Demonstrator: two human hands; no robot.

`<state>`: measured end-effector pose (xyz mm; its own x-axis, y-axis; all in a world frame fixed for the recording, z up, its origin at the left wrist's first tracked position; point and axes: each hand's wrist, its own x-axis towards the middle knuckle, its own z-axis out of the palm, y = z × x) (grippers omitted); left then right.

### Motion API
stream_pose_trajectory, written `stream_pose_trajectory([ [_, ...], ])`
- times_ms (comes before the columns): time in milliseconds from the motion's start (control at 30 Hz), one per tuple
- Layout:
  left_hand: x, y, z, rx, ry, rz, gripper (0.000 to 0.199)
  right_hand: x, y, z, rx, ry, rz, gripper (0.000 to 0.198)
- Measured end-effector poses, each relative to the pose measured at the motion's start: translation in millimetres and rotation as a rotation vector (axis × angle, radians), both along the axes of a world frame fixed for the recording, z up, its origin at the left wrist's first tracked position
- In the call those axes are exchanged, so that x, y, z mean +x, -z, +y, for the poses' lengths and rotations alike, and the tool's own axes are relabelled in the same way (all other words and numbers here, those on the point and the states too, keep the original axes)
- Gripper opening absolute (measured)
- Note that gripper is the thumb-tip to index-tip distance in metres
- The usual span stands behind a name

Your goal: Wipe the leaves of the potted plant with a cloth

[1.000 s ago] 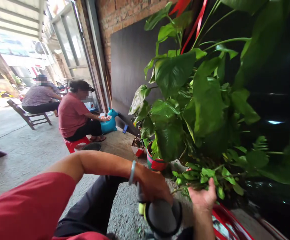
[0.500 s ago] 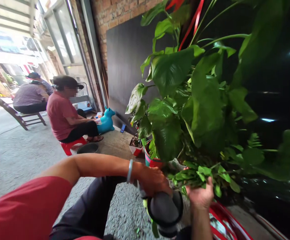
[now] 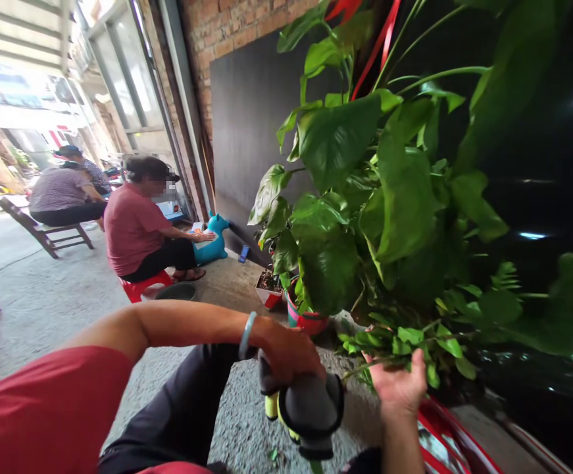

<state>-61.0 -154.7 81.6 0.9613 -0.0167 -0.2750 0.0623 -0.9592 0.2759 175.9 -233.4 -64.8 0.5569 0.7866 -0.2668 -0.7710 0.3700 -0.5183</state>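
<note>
My left hand (image 3: 293,352), with a pale bangle (image 3: 248,334) on its wrist, is closed on a pair of grey-and-yellow work gloves (image 3: 310,408). They hang over the concrete floor between my knees. My right hand (image 3: 398,380) is palm up with the thumb raised, and a bunch of leafy stems (image 3: 382,342) lies in it. The leaves hide most of its fingers. A thin stem sticks out of the bunch to the left, toward the gloves.
A large leafy plant (image 3: 340,145) rises ahead, with a colourful pot (image 3: 306,319) and a small red-and-white pot (image 3: 269,289) below. A red container (image 3: 441,434) lies at lower right. A person on a red stool (image 3: 143,287) sits by a blue animal toy (image 3: 212,240).
My left hand and the gloves have moved left, away from the right hand. The right hand stays under the leafy stems. The seated person now reaches out to the blue toy.
</note>
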Motion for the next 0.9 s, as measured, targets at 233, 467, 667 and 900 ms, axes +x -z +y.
stream_pose_trajectory([
  [233,15.0,-61.1,22.6,-0.079,-0.488,-0.571,0.063,-6.2,-6.4,-0.2,0.127,0.0,-0.115,0.037],
  [467,-14.2,-4.9,3.0,-0.068,-0.062,-0.043,0.058,-14.5,-12.1,-4.0,0.141,-0.082,-0.105,0.043],
  [667,-29.7,-35.7,12.4,-0.117,-0.311,-0.266,0.06,-15.6,-16.1,-1.9,0.126,-0.071,-0.098,0.038],
  [900,32.3,-13.2,-0.2,-0.01,-0.412,-0.558,0.063,-14.3,-8.0,-1.2,0.061,-0.016,-0.087,0.034],
])
